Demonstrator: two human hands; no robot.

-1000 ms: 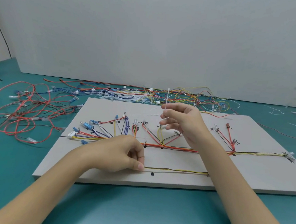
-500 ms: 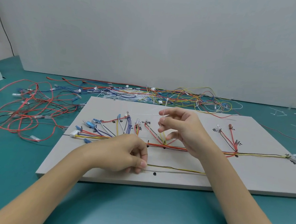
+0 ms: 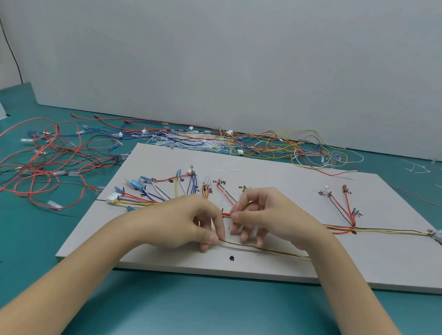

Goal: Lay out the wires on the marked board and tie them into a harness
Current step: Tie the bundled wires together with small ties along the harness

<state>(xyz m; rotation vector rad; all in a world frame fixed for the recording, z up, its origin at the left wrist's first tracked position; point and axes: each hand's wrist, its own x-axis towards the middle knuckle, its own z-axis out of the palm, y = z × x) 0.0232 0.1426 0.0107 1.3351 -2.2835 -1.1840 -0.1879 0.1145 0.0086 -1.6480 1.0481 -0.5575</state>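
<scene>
- Wires (image 3: 282,252) in one thin yellow-and-dark bundle run along the near part of the marked board (image 3: 299,269), from the left hand off to the right under the right forearm.
- A second, thicker run (image 3: 388,231) of red, yellow and black wires crosses the board further back, ending at a white connector (image 3: 439,233) near the right edge.
- Left hand (image 3: 184,223) pinches the near bundle's end between thumb and curled fingers.
- Right hand (image 3: 271,218) has its fingers curled, thumb and forefinger pinching a pale cable tie (image 3: 230,229) that hangs just above the near bundle.
- One black dot (image 3: 231,258) is marked on the board just in front of the bundle.
- Branches fan out behind the left hand with several blue terminals (image 3: 137,183) and one white multi-pin plug (image 3: 113,198); an exact count cannot be made.
- Handwritten black characters label the branch ends; they are too small to read.
- One loose white tie (image 3: 219,170) lies on the far part of the board.
- Two tangles of spare wire lie on the teal table (image 3: 204,318): a mostly red one (image 3: 39,165) at left, a mixed-colour one (image 3: 268,144) behind the board.
</scene>
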